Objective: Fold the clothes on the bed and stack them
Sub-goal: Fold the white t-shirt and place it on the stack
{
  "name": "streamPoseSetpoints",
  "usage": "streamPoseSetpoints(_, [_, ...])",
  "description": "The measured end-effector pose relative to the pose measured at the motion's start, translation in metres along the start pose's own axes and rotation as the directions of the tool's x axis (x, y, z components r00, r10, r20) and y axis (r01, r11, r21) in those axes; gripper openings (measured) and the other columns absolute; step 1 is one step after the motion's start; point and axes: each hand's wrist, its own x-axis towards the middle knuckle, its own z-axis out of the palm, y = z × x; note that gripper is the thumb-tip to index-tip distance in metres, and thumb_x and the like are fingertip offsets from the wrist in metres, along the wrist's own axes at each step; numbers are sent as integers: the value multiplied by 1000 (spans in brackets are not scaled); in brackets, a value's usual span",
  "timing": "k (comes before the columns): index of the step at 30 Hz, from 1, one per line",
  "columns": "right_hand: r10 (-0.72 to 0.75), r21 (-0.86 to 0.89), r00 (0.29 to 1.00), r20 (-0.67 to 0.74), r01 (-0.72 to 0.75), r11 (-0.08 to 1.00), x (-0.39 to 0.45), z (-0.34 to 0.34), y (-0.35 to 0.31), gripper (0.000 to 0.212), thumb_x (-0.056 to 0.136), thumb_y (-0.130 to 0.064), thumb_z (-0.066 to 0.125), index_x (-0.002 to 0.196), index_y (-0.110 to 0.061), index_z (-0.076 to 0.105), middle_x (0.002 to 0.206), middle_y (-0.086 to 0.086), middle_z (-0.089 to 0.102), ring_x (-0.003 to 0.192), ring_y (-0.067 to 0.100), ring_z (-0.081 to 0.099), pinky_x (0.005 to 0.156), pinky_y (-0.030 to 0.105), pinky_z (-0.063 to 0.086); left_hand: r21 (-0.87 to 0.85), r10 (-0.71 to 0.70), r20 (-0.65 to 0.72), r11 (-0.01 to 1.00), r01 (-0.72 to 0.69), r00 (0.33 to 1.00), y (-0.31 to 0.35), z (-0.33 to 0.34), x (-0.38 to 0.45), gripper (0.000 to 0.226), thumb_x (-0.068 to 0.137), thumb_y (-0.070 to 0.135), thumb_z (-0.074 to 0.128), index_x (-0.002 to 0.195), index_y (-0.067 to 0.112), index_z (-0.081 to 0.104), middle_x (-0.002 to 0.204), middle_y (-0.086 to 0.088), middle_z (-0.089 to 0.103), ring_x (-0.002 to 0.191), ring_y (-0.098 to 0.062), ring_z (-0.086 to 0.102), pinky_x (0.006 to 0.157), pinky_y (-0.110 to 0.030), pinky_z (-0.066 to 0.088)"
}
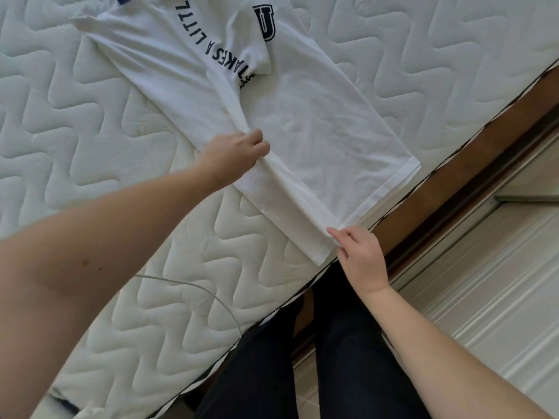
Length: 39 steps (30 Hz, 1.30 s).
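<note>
Head view: one white T-shirt (317, 122) lay flat on the bed (90, 122), partly folded, left hand (233, 152) gripping its folded side edge mid-length, right hand (360, 252) fingers (338, 235) pinching the hem corner.

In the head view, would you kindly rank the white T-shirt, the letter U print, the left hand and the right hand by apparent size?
1. white T-shirt
2. and 3. left hand and right hand: look alike, so unranked
4. letter U print
</note>
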Motion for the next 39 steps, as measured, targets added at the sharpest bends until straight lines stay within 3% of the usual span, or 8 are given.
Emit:
streamPoseSetpoints(10, [-77, -33, 991, 106, 81, 996, -27, 21, -17, 38, 63, 15, 80, 96, -4, 76, 74, 9, 62, 62, 28, 59, 54, 37, 48, 89, 61, 37, 994, -64, 997, 0, 20, -60, 27, 65, -14, 69, 85, 4, 69, 89, -13, 66, 61, -30, 61, 40, -31, 44])
streamPoseSetpoints(15, [-38, -144, 986, 164, 62, 988, -32, 24, -17, 44, 60, 9, 84, 98, -11, 76, 83, 5, 65, 69, 27, 60, 60, 35, 45, 52, -28, 191, 998, 19, 981, 2, 29, -61, 30, 85, 0, 57, 115, 2, 64, 121, -14, 60, 88, -34, 62, 58, -43, 52])
streamPoseSetpoints(19, [106, -121, 985, 139, -89, 989, -26, 21, -25, 28, 69, 5, 78, 89, -15, 77, 83, 3, 63, 74, 27, 58, 64, 37, 43, -95, -89, 243, 989, 115, 966, 0, 30, -60, 33, 95, 14, 49, 124, 9, 62, 132, -5, 54, 97, -31, 61, 68, -39, 47])
streamPoseSetpoints(24, [295, 62, 953, 66, -299, 952, 34, 13, -36, 23, 82, 5, 61, 89, -11, 75, 88, 0, 60, 86, 21, 55, 81, 34, 41, -462, -306, 160, 817, 346, 938, -10, 25, -49, 16, 91, 22, 63, 102, 17, 72, 98, 8, 66, 73, -17, 65, 69, -33, 51])
streamPoseSetpoints(29, [339, 352, 928, 155, -373, 859, 132, 11, -48, 27, 93, -6, 50, 101, -22, 70, 96, -16, 60, 89, -1, 54, 79, 12, 39, -799, -746, 151, 294, 525, 648, -20, 22, -26, 7, 87, 31, 69, 85, 26, 65, 75, 19, 65, 52, -4, 61, 54, -18, 47])
streamPoseSetpoints(32, [380, 498, 896, 229, -443, 746, 198, 23, -60, 27, 93, -9, 52, 110, -24, 66, 102, -12, 66, 84, -10, 56, 73, 4, 40, -804, -829, 166, 200, 561, 534, -34, 17, -8, 14, 88, 36, 67, 86, 24, 61, 86, 8, 66, 66, -15, 64, 63, -28, 50])
streamPoseSetpoints(36, [434, 588, 814, 386, -580, 563, 277, 45, -82, 33, 94, -18, 56, 127, -23, 55, 113, -8, 62, 94, 1, 58, 77, 16, 43, -826, -900, 187, 72, 559, 393, -66, 13, 14, 7, 96, 31, 54, 94, 25, 57, 88, 7, 63, 77, -18, 66, 66, -30, 50])
streamPoseSetpoints(39, [518, 657, 711, 475, -679, 328, 323, 59, -101, 28, 88, -22, 65, 113, -23, 51, 104, -5, 63, 97, 12, 60, 84, 25, 47, -824, -944, 150, 46, 565, 295, -103, 11, 21, 13, 97, 27, 51, 105, 21, 59, 91, 11, 61, 84, -13, 62, 63, -15, 43])
